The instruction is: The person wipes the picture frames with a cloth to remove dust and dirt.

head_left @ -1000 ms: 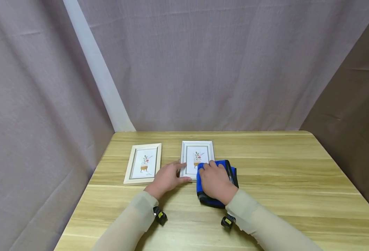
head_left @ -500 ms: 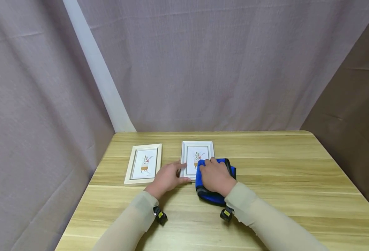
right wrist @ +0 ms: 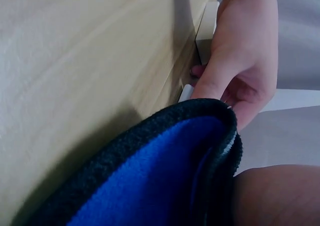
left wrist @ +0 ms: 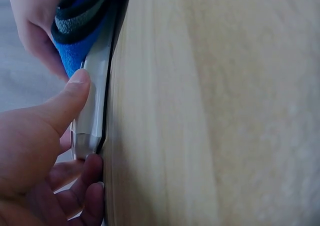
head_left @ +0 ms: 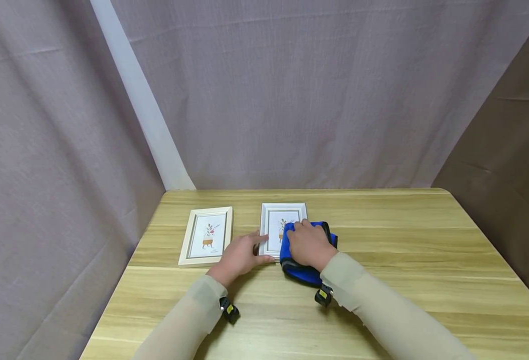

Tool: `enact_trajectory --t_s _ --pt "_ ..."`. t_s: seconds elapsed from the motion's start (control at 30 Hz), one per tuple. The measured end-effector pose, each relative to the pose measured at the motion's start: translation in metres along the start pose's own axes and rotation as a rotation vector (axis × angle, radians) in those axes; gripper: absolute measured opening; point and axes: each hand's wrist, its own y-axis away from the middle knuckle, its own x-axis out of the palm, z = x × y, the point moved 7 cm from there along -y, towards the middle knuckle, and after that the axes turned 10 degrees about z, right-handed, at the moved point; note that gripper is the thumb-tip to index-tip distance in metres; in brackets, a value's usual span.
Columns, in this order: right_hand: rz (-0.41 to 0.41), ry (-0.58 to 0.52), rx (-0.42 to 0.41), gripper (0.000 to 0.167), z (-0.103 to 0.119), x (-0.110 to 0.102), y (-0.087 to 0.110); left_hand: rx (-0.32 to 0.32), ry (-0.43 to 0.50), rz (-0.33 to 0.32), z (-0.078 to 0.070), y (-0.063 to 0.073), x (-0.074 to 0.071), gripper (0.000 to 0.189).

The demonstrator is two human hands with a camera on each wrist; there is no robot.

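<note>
Lying beneath the right fingers: blue cloth

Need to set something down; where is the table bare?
Widest: right of the blue cloth, to the right edge of the table. Smaller: between the sleeves. Crowded: around the white frame, with left hand, right hand and cream frame.

You face a pale wood-grain counter backed by mauve-grey fabric curtains, a slanting white strip to your left, brown fabric right.
</note>
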Motion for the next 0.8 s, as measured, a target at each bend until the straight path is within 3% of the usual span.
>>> enact_trajectory --t_s 0.33,0.6,0.8 --pt "0.015 0.010 0.021 0.041 -0.011 0.000 -0.019 0.003 0.011 0.006 -0.003 0.001 -0.002 0.075" --pt "-0.025 0.011 0.043 0.049 -0.019 -0.004 -0.031 0.007 0.014 0.002 -0.003 0.001 -0.003 0.075" --pt "-0.033 0.025 0.040 0.045 -0.023 -0.002 -0.040 -0.003 0.017 0.004 -0.002 0.002 -0.003 0.075"
